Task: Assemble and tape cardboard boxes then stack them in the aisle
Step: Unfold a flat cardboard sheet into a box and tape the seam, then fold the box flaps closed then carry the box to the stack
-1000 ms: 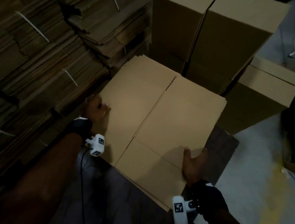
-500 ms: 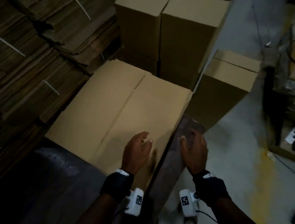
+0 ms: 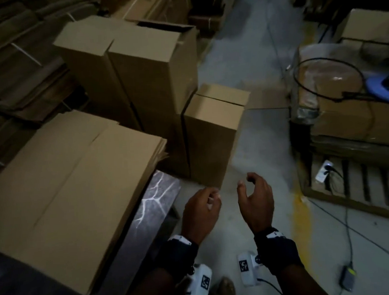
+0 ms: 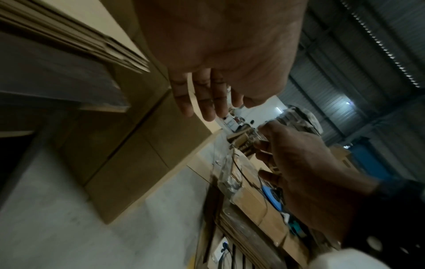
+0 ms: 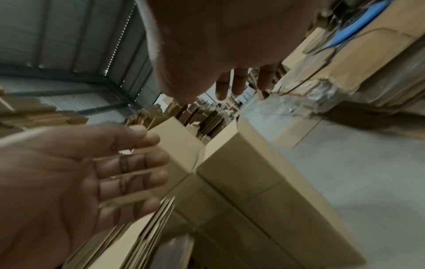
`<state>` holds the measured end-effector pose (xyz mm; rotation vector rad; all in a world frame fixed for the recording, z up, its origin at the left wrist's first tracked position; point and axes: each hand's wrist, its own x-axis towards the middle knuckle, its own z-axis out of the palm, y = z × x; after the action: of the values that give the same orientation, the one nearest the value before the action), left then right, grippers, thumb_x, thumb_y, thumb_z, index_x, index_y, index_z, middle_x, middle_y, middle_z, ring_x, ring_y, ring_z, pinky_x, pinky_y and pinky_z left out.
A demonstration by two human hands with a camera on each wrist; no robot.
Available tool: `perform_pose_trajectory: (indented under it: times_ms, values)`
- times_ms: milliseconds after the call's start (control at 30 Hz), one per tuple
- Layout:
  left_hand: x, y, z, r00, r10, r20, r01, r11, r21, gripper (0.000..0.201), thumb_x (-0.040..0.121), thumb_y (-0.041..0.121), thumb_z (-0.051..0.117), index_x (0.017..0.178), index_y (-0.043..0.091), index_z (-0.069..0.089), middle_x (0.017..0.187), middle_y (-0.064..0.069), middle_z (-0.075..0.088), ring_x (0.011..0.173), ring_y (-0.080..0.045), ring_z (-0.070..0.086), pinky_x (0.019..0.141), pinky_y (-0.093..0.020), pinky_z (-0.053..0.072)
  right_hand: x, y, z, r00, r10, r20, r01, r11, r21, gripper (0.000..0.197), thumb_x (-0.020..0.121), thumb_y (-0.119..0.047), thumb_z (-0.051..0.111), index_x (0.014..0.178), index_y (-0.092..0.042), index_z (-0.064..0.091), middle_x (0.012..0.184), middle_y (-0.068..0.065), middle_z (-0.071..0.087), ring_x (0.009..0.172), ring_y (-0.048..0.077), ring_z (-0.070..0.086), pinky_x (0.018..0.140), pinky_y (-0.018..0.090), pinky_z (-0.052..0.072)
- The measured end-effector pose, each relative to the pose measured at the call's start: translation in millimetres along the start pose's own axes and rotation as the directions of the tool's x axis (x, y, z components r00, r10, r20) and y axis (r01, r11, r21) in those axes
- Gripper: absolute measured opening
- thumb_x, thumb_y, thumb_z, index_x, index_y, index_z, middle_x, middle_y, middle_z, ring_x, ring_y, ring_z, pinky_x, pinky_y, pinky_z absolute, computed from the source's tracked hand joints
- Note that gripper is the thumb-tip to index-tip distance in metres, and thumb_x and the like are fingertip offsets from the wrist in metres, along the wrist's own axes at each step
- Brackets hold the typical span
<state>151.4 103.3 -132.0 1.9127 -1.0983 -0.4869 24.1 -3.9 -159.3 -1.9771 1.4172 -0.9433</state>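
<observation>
A stack of flat cardboard blanks (image 3: pixel 70 185) lies on the dark table (image 3: pixel 155 197) at the left, none of it yet folded. Just beyond, 3 assembled boxes (image 3: pixel 213 132) stand upright on the aisle floor (image 3: pixel 259 156), so part of the work appears done. Nothing is held: the left hand (image 3: pixel 202 213) and right hand (image 3: pixel 257 203) hover empty, fingers loosely curled.

The head view looks steeply down from above at the grey concrete aisle floor (image 3: pixel 253 142). Each wrist view sits very close under its own palm, facing forward along the fingers. All three share the upright brown cardboard boxes (image 3: pixel 209 141) (image 4: pixel 128 154) (image 5: pixel 264 182), and each wrist view catches the opposite hand.
</observation>
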Motion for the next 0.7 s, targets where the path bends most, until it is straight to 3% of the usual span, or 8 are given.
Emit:
perform_pose_trajectory:
  times_ms: [67,300,433,533,700]
  values:
    - [21,16,25,0.999,0.039,0.005,-0.039,0.999,0.002,0.035,0.095,0.045,0.049,0.110,0.022,0.071,0.100,0.006,0.072,0.085,-0.007,0.064,0.072,-0.033,0.056,26,16,-12,1.000,-0.017,-0.021,0.017,1.000,-0.003,0.034,0.094,-0.026,0.064,0.123,-0.008,0.063,0.119,0.009,0.068,0.111,0.029,0.060,0.094,0.042,0.049]
    - [116,36,93,0.999,0.035,-0.035,-0.035,0.999,0.018,0.031,0.098,0.037,0.050,0.113,0.019,0.070,0.102,0.004,0.071,0.088,-0.010,0.065,0.073,-0.034,0.055,144,74,-10,0.999,-0.054,0.004,0.054,0.999,-0.005,0.031,0.096,-0.024,0.067,0.124,-0.009,0.063,0.119,0.008,0.067,0.113,0.029,0.060,0.093,0.041,0.049]
    - [180,28,131,0.994,-0.031,-0.101,0.038,0.997,0.070,0.025,0.097,0.034,0.054,0.110,0.019,0.070,0.101,0.002,0.072,0.088,-0.016,0.066,0.071,-0.035,0.054,226,103,11,0.993,-0.090,0.075,0.092,0.995,-0.028,0.036,0.096,-0.032,0.061,0.123,-0.009,0.064,0.119,0.009,0.068,0.113,0.029,0.061,0.094,0.041,0.049]
    - [222,29,146,0.983,-0.118,-0.137,0.128,0.990,0.065,0.026,0.096,0.034,0.053,0.110,0.019,0.070,0.103,0.000,0.072,0.091,-0.020,0.066,0.074,-0.035,0.053,284,119,22,0.977,-0.141,0.161,0.152,0.986,-0.061,0.032,0.096,-0.024,0.067,0.124,-0.007,0.064,0.119,0.011,0.068,0.112,0.032,0.061,0.093,0.042,0.050]
    - [278,27,155,0.930,-0.261,-0.259,0.277,0.961,0.025,0.029,0.094,0.034,0.053,0.109,0.017,0.070,0.105,-0.002,0.071,0.095,-0.021,0.066,0.079,-0.030,0.049,377,139,48,0.931,-0.154,0.330,0.188,0.979,-0.073,0.036,0.098,-0.024,0.066,0.127,-0.004,0.063,0.122,0.015,0.067,0.114,0.036,0.060,0.095,0.044,0.048]
